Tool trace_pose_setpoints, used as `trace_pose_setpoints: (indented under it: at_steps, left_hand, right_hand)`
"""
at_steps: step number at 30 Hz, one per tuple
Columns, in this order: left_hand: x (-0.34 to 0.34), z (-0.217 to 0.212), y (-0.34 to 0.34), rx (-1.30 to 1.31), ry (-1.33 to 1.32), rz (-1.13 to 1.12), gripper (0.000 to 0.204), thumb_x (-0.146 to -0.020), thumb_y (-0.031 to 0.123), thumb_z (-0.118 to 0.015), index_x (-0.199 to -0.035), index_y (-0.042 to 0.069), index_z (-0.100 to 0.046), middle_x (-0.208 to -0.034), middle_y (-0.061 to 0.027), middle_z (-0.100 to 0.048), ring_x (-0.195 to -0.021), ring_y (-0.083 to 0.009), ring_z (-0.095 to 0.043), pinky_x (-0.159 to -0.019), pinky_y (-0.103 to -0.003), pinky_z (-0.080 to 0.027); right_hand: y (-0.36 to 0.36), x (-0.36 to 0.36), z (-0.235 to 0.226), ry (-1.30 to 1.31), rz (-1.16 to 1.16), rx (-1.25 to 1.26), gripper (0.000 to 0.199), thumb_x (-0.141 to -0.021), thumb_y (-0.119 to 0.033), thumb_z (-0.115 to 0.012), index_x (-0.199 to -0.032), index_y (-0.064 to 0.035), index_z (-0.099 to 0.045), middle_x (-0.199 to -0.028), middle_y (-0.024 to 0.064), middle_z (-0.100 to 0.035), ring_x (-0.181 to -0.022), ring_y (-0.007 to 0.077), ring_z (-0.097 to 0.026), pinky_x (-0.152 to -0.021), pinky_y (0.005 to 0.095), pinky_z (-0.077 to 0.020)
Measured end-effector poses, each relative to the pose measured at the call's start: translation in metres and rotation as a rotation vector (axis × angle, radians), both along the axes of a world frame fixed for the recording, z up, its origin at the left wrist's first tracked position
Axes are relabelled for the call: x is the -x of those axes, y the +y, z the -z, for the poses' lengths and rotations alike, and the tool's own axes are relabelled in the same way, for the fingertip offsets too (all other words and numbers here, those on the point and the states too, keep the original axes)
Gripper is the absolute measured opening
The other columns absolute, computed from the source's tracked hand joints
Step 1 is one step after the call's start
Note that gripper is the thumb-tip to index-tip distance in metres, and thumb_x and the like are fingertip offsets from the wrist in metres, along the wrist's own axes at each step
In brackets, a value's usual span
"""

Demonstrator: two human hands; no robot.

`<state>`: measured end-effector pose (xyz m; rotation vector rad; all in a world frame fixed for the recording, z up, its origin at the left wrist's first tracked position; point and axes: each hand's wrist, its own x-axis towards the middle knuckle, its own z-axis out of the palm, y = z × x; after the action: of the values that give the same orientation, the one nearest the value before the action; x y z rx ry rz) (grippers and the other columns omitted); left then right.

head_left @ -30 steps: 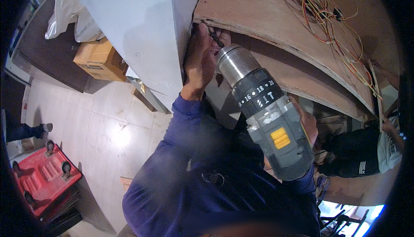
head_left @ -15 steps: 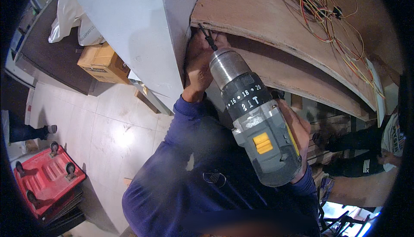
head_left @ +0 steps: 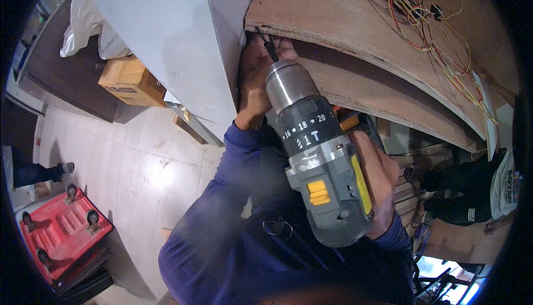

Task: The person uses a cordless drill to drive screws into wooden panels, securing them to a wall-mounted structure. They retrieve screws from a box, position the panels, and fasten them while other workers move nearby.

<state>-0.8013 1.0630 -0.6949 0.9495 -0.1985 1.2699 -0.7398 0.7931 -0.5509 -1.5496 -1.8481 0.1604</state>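
My right hand (head_left: 375,180) is wrapped around the handle of a grey and black cordless drill (head_left: 325,185) with a yellow switch on top. The drill tilts up and to the left. Its dark drill bit (head_left: 273,53) points at the near edge of a plywood board (head_left: 333,13), close to the board's left corner. My left hand (head_left: 256,77) reaches up under that corner, behind the bit, with its fingers curled near the edge. The bit and the board partly hide those fingers, and what they hold cannot be made out.
A grey-white panel (head_left: 161,21) stands left of the board. Loose wires (head_left: 411,16) lie on the board. A cardboard box (head_left: 130,80) and a red wheeled platform (head_left: 64,224) are at left. A person's dark-clad legs (head_left: 458,188) show at right, another person's leg (head_left: 39,173) far left.
The drill's body has swung a little left and down in my right hand. Its bit stays by the board's edge, and my left hand keeps nearly the same place.
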Motion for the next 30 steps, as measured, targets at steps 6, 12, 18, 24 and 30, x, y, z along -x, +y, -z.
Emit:
trace_pose_setpoints:
  at_steps: [6, 12, 18, 24, 30]
  left_hand:
    - [0.012, -0.008, -0.009, -0.010, 0.185, -0.077, 0.033, -0.095, 0.013, -0.062, -0.124, 0.002, -0.051, -0.109, -0.0074, -0.060, -0.096, -0.0133, -0.062, -0.082, -0.027, -0.052]
    - [0.009, -0.027, -0.025, 0.043, 0.211, -0.177, 0.024, -0.094, 0.006, -0.062, -0.116, 0.006, -0.051, -0.101, -0.0035, -0.056, -0.092, -0.0116, -0.057, -0.077, -0.026, -0.050]
    - [0.006, -0.023, -0.014, 0.150, -0.119, 0.216, 0.028, -0.091, -0.002, -0.063, -0.113, 0.008, -0.049, -0.100, -0.0015, -0.048, -0.087, -0.0111, -0.048, -0.075, -0.024, -0.044]
    - [0.003, -0.017, -0.006, 0.030, -0.187, 0.310, 0.028, -0.091, 0.000, -0.062, -0.114, 0.008, -0.047, -0.102, -0.0016, -0.043, -0.088, -0.0112, -0.045, -0.074, -0.024, -0.043]
    - [0.001, -0.012, -0.001, -0.027, -0.165, 0.286, 0.028, -0.095, 0.007, -0.062, -0.119, 0.007, -0.048, -0.107, -0.0037, -0.046, -0.094, -0.0129, -0.049, -0.078, -0.026, -0.046]
  right_hand:
    - [0.002, 0.004, -0.007, 0.025, 0.020, 0.090, 0.078, -0.074, -0.020, -0.083, -0.136, 0.0136, -0.048, -0.114, 0.0303, -0.063, -0.099, 0.0460, -0.067, -0.086, 0.0490, -0.0556]
    - [0.005, 0.006, -0.006, -0.011, 0.048, 0.058, 0.077, -0.072, -0.019, -0.083, -0.134, 0.0137, -0.051, -0.114, 0.0315, -0.064, -0.098, 0.0466, -0.067, -0.087, 0.0494, -0.0552]
    - [0.008, 0.004, -0.003, -0.083, 0.043, 0.003, 0.077, -0.072, -0.019, -0.084, -0.133, 0.0145, -0.052, -0.114, 0.0325, -0.064, -0.097, 0.0479, -0.067, -0.087, 0.0515, -0.0550]
    - [0.012, 0.001, -0.006, -0.051, 0.030, 0.053, 0.077, -0.072, -0.020, -0.084, -0.134, 0.0141, -0.052, -0.114, 0.0334, -0.063, -0.098, 0.0484, -0.067, -0.087, 0.0519, -0.0551]
    - [0.017, -0.002, -0.009, -0.079, 0.011, 0.039, 0.077, -0.073, -0.020, -0.083, -0.134, 0.0140, -0.052, -0.113, 0.0315, -0.063, -0.095, 0.0476, -0.066, -0.084, 0.0505, -0.0554]
